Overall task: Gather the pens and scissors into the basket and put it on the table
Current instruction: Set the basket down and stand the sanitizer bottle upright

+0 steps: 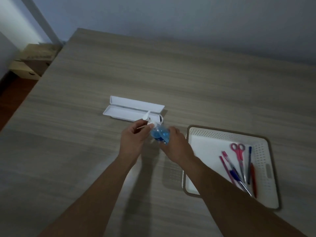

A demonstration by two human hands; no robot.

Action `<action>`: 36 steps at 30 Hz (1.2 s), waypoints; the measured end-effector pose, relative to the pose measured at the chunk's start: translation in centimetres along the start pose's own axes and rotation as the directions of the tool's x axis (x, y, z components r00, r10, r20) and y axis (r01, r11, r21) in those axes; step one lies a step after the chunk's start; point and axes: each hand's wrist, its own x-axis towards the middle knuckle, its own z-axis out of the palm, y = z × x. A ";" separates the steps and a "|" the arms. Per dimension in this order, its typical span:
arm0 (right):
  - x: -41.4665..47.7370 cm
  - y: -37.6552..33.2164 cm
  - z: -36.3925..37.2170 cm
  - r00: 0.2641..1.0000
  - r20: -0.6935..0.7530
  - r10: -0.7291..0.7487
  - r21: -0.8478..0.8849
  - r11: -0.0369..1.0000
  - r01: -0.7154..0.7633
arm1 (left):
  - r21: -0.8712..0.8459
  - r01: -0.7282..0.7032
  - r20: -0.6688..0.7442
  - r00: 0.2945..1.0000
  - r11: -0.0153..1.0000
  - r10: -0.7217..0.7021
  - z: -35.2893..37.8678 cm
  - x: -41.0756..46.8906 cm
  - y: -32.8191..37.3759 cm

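basket loaded, hands busy with a pump bottle

while the white perforated basket [227, 132] sits on the table [85, 151] at the right with the pink-handled scissors [238, 151] and several pens [234, 170] already lying in its right half, both hands are away from it, working on a small bottle of blue liquid [159, 133] just in front of an open white pencil case [130, 108]. the right hand [174, 142] is wrapped around the bottle's body, fingers closed on it. the left hand [133, 135] is curled at the white pump head [147, 118], fingertips pinched near the nozzle; whether it grips the pump or only steadies it, i cannot tell, as the frame is blurred there.

the risk i see is a spill: a hard press or a twisted-off top could send blue liquid onto the table or into the pencil case. the right forearm also crosses over the basket's near corner, so a careless pull back could nudge the basket and scatter the pens.
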 end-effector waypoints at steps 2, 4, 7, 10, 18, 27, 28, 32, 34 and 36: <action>-0.5 0.0 -0.6 0.999 -0.041 0.033 0.014 0.999 -0.033 | 0.126 -0.072 0.054 0.996 0.989 0.065 1.6 0.0 0.5; -0.8 0.4 -1.5 0.996 -0.082 0.043 0.014 0.999 -0.042 | 0.204 -0.116 0.066 0.992 0.972 0.104 3.2 0.1 0.7; -1.1 1.6 -3.8 0.988 -0.143 0.050 0.063 0.997 -0.041 | 0.254 -0.170 0.045 0.985 0.952 0.164 5.4 0.8 0.9; -1.4 4.3 -6.7 0.966 -0.250 0.070 0.131 0.991 -0.038 | 0.398 -0.262 0.094 0.965 0.879 0.245 6.7 1.1 1.1; -6.2 16.5 -14.1 0.815 -0.353 0.459 0.054 0.880 -0.472 | 0.544 -0.325 0.245 0.943 0.774 0.224 7.5 -0.4 1.2; -11.7 26.6 -13.0 0.762 -0.135 0.633 0.177 0.772 -0.610 | 0.697 0.106 0.033 0.983 0.710 -0.179 8.3 -6.2 -0.5; -11.9 26.7 -12.8 0.777 -0.129 0.616 0.176 0.785 -0.594 | 0.733 0.139 0.096 0.948 0.665 -0.304 8.3 -7.1 -1.2; -13.6 22.6 -13.7 0.818 -0.152 0.555 0.199 0.827 -0.525 | 0.767 0.078 0.221 0.899 0.636 -0.377 9.0 -8.6 -3.0; -14.2 22.3 -14.0 0.846 -0.154 0.511 0.218 0.852 -0.475 | 0.750 0.066 0.203 0.924 0.658 -0.325 9.2 -8.8 -3.2; -15.2 22.2 -14.0 0.871 -0.177 0.459 0.237 0.879 -0.415 | 0.739 0.056 0.202 0.932 0.671 -0.300 8.9 -9.3 -3.4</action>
